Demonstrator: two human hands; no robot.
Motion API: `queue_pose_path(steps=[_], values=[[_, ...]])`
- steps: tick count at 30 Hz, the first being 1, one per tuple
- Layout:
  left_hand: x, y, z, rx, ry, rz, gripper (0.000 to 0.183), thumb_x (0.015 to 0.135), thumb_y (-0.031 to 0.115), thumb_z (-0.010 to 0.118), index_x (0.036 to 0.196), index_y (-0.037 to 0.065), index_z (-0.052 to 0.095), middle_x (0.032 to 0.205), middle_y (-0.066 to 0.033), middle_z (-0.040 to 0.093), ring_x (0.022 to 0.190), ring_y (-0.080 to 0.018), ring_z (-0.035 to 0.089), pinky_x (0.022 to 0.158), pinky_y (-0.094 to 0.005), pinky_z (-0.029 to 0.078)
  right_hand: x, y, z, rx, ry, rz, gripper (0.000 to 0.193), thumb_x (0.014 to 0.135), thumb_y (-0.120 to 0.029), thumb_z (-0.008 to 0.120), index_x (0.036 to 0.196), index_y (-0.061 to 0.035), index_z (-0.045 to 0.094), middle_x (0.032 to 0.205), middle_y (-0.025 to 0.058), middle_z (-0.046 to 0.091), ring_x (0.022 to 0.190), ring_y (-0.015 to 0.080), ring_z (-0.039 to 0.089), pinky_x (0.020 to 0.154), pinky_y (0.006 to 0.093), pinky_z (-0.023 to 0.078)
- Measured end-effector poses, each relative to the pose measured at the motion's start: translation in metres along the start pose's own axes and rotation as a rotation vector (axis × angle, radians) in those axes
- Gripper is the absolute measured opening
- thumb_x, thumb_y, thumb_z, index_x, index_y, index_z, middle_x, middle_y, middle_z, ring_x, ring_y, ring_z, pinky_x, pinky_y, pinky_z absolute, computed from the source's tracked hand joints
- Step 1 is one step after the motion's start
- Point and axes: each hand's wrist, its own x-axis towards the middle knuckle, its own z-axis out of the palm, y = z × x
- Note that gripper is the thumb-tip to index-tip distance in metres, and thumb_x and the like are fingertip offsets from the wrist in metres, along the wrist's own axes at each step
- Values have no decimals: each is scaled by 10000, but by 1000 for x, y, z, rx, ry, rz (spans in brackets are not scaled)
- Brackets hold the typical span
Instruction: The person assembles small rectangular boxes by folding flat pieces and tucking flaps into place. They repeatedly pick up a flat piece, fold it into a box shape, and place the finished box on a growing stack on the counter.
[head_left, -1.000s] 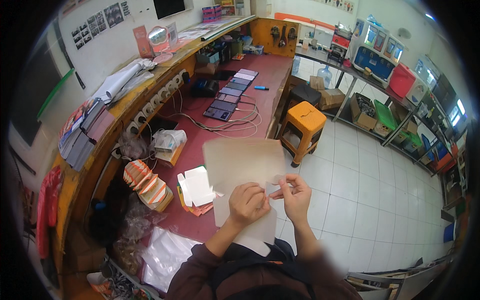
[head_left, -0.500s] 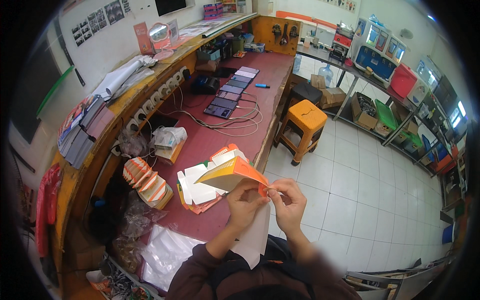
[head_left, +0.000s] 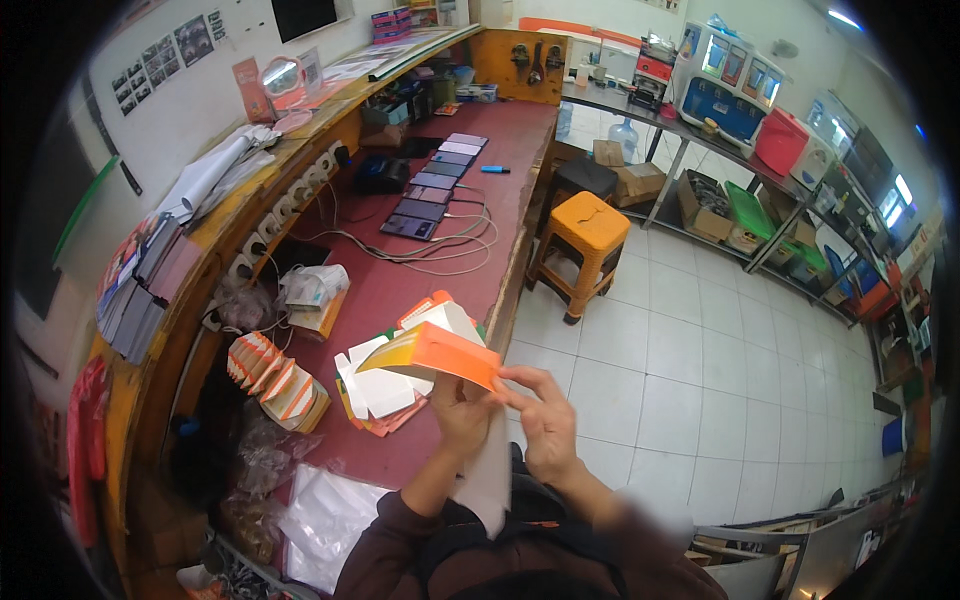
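An orange and yellow cardboard box (head_left: pixel 450 352), partly folded, is held up over the near edge of the red-topped desk. My left hand (head_left: pixel 462 418) is closed on it from below, its fingers partly hidden by the orange panel. At the box's right end, my right hand (head_left: pixel 548 428) pinches the edge with index finger and thumb. A pale panel (head_left: pixel 485 488) hangs below my hands toward my lap; whether it belongs to the same box I cannot tell. Just beyond lies a pile of flat white and orange box blanks (head_left: pixel 380 385).
Left on the desk (head_left: pixel 465 295) stands a stack of folded orange-and-white boxes (head_left: pixel 277 380). Clear plastic bags (head_left: pixel 335 525) lie nearest me. Farther off are a row of phones (head_left: pixel 430 187) with cables and a blue marker (head_left: pixel 495 169). An orange stool (head_left: pixel 585 235) stands right of the desk.
The box has tipped so more of its orange face shows. My right index finger has straightened along its end. The whole view has shifted slightly.
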Motion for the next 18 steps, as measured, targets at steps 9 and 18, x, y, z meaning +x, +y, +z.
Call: queue_pose_path(steps=[9,18], values=[[22,-1,7,140,228,191,460,741,281,767,1036,22,526,940,-41,571,844,-170,563,805,-331,441,0,3,-12,-323,-541,518,363,828,-235,644,1102,0,608,943,196,606,760,315,603,641,385,463],[-6,4,1,657,-544,283,182,688,124,744,733,63,578,725,-74,574,690,-253,574,649,-313,432,10,19,-35,-132,113,384,86,793,-82,676,825,-2,675,698,100,653,594,154,646,544,254,503]])
